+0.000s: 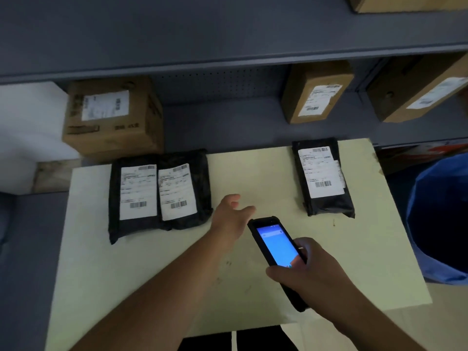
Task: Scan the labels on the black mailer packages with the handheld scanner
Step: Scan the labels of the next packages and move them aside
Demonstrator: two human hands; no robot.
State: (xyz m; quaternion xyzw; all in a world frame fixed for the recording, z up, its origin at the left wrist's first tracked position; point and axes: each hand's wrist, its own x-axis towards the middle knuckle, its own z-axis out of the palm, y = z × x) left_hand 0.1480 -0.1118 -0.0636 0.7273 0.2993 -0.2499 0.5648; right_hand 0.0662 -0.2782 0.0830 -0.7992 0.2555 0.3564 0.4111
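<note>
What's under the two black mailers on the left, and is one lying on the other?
The two left mailers lie on the pale table. The right one's edge seems to overlap the left one. Anything beneath them is covered.

Right hand [311, 272] holds scanner [276, 247]; left hand [231, 216] spread empty over table [126, 269].

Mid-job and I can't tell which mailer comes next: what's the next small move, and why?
Probably tip the scanner in the right hand toward the right mailer and aim at its barcode. The scanner's screen is lit and faces up, not pointing at any label. The left hand hovers open over the table between the paired mailers and that one, holding nothing.
</note>
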